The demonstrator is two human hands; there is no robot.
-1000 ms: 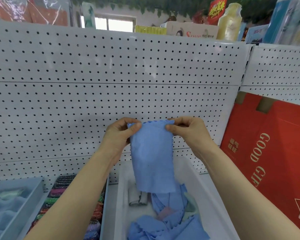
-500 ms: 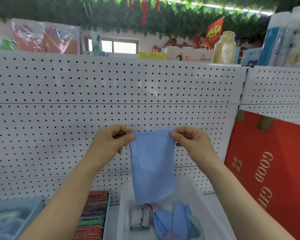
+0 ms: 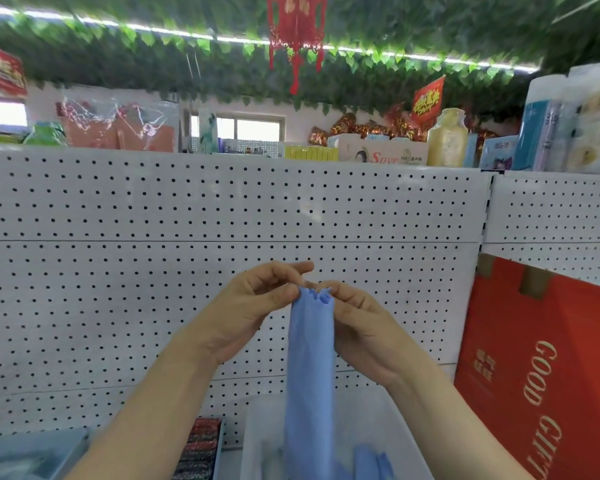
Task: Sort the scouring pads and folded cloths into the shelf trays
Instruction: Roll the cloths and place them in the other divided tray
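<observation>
Blue cloth (image 3: 310, 358) hangs above the white tray (image 3: 368, 427), its top corners pinched together by left hand (image 3: 253, 303) and right hand (image 3: 354, 317); match edges squarely, smooth downward, then lower it into the tray.

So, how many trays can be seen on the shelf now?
3: a white tray under the hanging blue cloth, a narrow tray of scouring pads left of it, a blue-grey tray at far left. Others may be hidden.

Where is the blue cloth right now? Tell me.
In the head view, the blue cloth hangs at centre, pinched at its top between the left hand and right hand, above the white tray.
</observation>
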